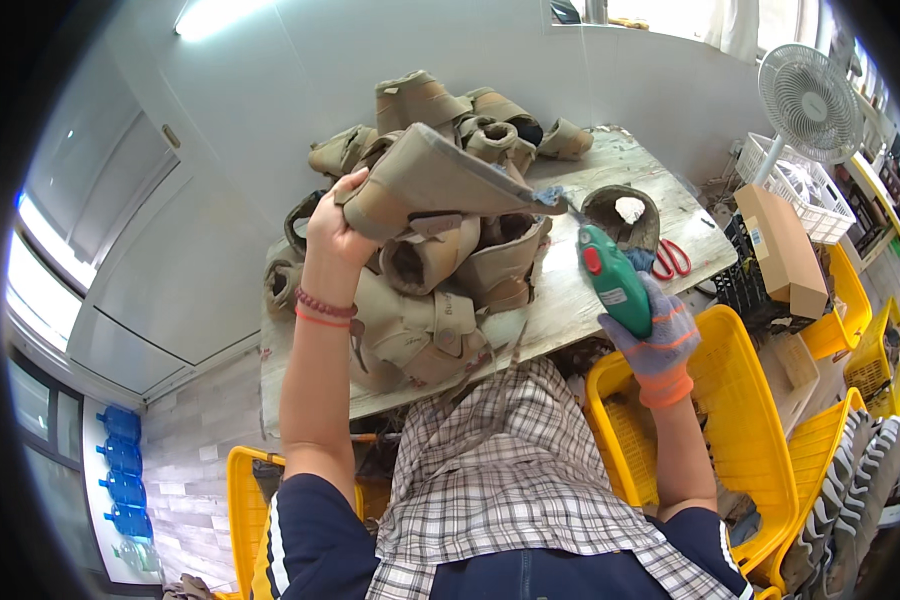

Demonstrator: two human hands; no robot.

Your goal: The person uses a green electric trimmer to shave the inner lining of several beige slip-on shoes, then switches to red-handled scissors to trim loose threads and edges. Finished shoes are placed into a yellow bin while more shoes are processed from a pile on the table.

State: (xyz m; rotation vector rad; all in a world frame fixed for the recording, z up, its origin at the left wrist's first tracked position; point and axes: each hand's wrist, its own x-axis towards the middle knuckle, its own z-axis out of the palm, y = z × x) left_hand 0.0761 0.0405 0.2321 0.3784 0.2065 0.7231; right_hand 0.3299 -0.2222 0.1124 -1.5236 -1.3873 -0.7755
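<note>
My left hand (336, 228) is closed around one end of a beige shoe upper (425, 178), held up over the table. A ragged blue-grey tuft (548, 196) shows at its pointed right end. In my right hand (662, 335), which wears a grey and orange glove, is a green handheld power tool (615, 282) with a red button. The tool's thin tip points toward that tuft; whether they touch I cannot tell. Beneath the raised piece lies a heap of similar beige shoe uppers (425, 325).
On the worn table (685, 225), red-handled scissors (672, 260) lie by a dark-lined upper (642, 232). Yellow plastic baskets (740, 400) stand close to my right arm. A cardboard box (782, 250), a white crate (820, 212) and a fan (808, 103) are at the right.
</note>
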